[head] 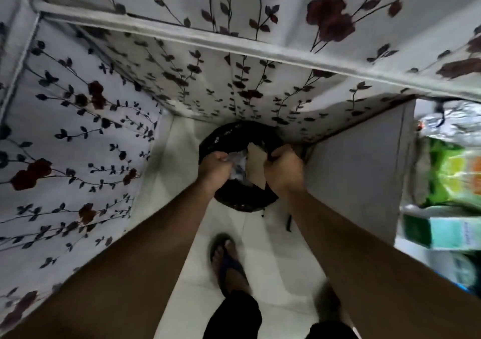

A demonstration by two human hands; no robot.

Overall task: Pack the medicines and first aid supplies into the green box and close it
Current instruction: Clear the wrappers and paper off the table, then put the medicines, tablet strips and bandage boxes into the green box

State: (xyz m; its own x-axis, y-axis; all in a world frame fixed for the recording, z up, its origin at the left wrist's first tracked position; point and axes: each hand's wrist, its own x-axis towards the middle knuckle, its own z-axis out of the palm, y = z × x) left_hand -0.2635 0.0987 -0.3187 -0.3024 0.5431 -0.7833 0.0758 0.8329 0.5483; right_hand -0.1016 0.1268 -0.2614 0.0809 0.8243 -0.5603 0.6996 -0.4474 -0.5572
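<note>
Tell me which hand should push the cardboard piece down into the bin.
Right hand, probably. It grips the black bag rim directly beside the cardboard piece, touching it, while the left hand holds the opposite rim with crumpled white waste between.

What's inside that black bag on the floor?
In the black bag, a brown piece of cardboard and something pale and crumpled show between the left hand and right hand. Anything deeper is hidden.

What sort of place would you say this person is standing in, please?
Probably a small room at home: a white tiled floor, flower-patterned fabric draped over furniture, a bin lined with a black bag that both hands reach into, and shelves of packaged goods at the right.
</note>
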